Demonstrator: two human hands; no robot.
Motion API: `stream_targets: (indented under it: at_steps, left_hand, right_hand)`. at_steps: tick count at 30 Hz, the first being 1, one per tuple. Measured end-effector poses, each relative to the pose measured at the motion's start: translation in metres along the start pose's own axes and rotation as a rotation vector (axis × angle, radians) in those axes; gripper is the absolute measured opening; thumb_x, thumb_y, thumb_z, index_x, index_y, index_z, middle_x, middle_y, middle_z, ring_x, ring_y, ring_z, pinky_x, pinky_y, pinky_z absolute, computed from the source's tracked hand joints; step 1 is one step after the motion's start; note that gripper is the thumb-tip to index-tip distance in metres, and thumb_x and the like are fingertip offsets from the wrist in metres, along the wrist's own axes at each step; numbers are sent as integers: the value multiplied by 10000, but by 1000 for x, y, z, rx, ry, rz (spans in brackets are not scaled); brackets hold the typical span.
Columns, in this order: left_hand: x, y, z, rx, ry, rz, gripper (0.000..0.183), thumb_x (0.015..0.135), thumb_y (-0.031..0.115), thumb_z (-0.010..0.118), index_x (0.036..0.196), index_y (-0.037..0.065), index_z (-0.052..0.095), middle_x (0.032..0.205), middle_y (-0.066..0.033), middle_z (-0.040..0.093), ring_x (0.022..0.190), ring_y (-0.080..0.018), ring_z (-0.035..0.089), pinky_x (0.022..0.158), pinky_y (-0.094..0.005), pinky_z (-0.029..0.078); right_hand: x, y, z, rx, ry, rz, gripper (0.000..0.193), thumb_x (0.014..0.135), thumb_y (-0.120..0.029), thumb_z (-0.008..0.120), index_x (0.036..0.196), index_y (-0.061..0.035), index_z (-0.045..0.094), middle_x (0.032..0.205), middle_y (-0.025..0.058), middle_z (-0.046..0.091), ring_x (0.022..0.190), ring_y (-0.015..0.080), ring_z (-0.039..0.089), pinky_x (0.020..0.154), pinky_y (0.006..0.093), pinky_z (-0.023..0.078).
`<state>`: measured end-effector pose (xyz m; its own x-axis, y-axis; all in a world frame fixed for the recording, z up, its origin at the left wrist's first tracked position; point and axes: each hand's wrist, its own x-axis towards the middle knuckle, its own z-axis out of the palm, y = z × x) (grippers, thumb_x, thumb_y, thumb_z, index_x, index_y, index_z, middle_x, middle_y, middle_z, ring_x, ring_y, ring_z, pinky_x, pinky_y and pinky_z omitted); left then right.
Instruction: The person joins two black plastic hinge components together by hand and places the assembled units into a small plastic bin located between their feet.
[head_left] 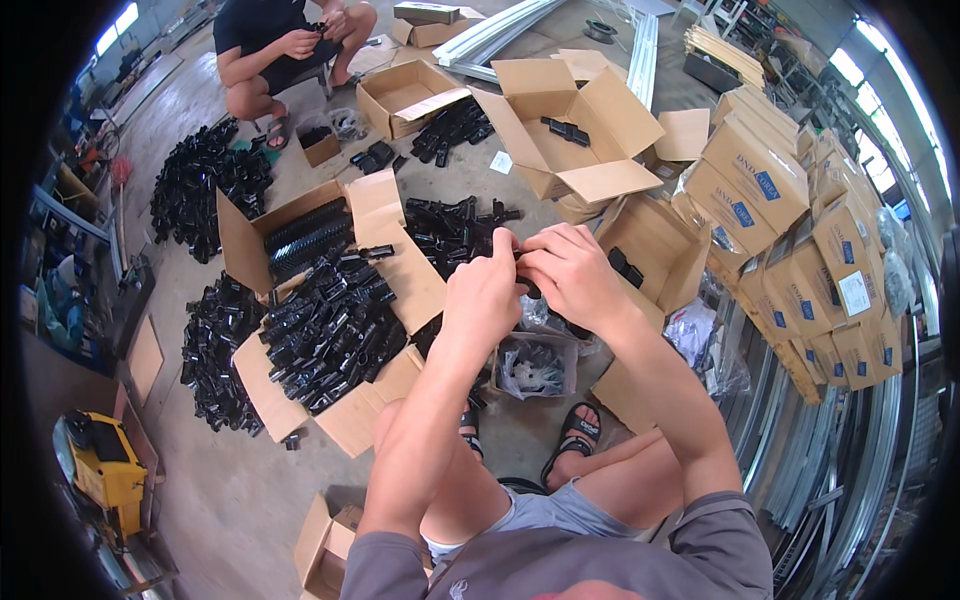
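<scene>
My left hand point(484, 288) and my right hand point(570, 268) meet in front of me, fingers closed round a small black part point(528, 287). Mostly covered by my fingers, the part's full shape cannot be made out. Just beyond my left hand lies a heap of glossy black parts point(450, 222) on the floor. To the left, an open cardboard box point(398, 262) overflows with the same sort of black pieces point(330, 335). Below my hands stands a small box point(503, 378) of white and clear plastic bits point(535, 366).
Two open cartons, one far point(535, 85) and one at right point(686, 262), hold a few black parts. Stacked sealed cartons point(745, 185) and metal profiles point(800, 450) line the right. More black piles point(210, 185) spread left. A co-worker point(290, 50) crouches at the far left, handling something small and black.
</scene>
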<state>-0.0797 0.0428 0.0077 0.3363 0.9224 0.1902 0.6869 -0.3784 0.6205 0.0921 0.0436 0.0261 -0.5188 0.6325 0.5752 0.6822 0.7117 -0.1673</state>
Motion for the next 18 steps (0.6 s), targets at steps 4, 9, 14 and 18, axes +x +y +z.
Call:
stream_targets:
  at_steps: [4, 9, 14, 18]
  left_hand:
    - [-1, 5, -3, -9, -1, -23, 531, 786, 81, 760, 1195, 52, 422, 858, -211, 701, 815, -429, 676, 700, -512, 511]
    - [-2, 5, -1, -21, 35, -5, 517, 790, 83, 747, 1191, 47, 423, 831, -218, 692, 803, -430, 675, 692, -516, 505]
    - [-5, 6, 4, -15, 41, 41, 515, 776, 74, 756, 1168, 36, 424, 772, -212, 682, 751, -423, 679, 657, -511, 518]
    - [-5, 6, 4, -19, 83, 84, 526, 757, 71, 776, 1145, 27, 423, 720, -214, 672, 712, -415, 685, 622, -501, 532]
  right_hand:
    - [-3, -6, -1, 52, -32, 88, 100, 810, -127, 706, 898, -81, 706, 1000, 22, 669, 1009, 218, 601, 894, 371, 434]
    - [-6, -7, -7, 51, -59, 123, 98, 826, -142, 701, 901, -79, 709, 1020, 28, 666, 1052, 226, 589, 942, 390, 405]
    - [-5, -6, -8, 104, -141, 227, 78, 844, -140, 694, 898, -84, 697, 1016, 39, 656, 1062, 236, 584, 978, 423, 357]
    - [-6, -6, -2, 101, -137, 241, 83, 852, -132, 687, 917, -86, 662, 1012, 46, 632, 1056, 242, 582, 980, 433, 348]
